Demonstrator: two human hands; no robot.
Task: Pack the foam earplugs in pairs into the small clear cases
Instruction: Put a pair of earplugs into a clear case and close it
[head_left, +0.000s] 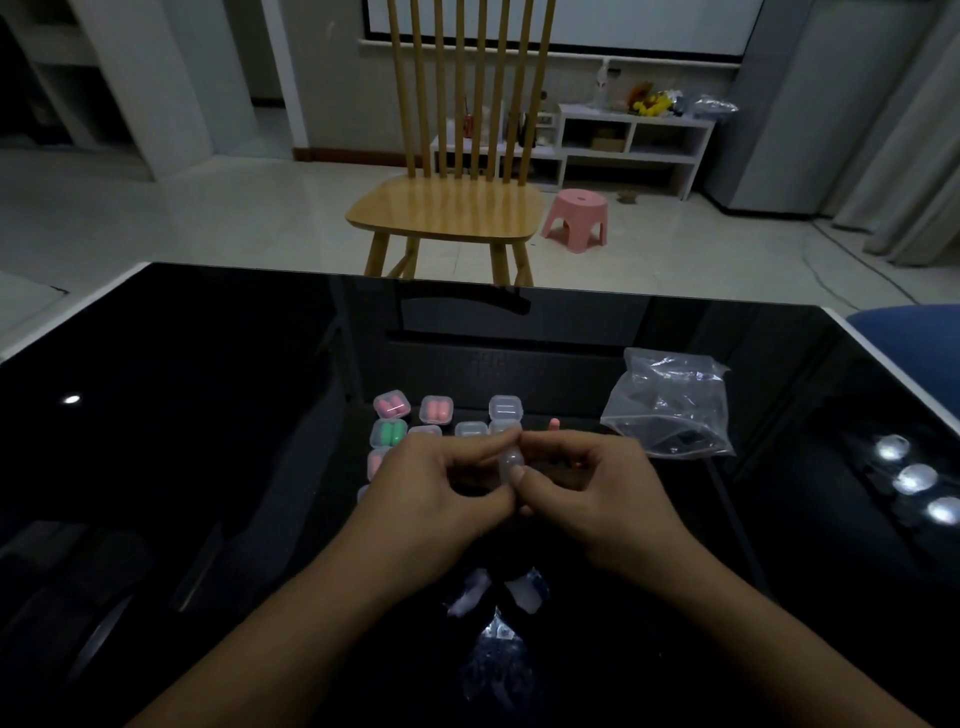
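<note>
Both hands, left (441, 483) and right (587, 486), pinch one clear case (509, 464) at frame centre, above the table (208, 415). Risk: the small smooth case may slip or spring open. A loose earplug (554, 424), right of the filled cases (410, 421), could roll away if knocked.

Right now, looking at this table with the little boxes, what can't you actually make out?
- Head view: whether the small clear case pinched between the left hand and right hand holds earplugs; fingers cover it.
- The cases nearest the left hand: knuckles hide most of them.
- The plastic bag: its contents are too dim to tell.
- The pink piece behind the hands: too small to identify.
</note>
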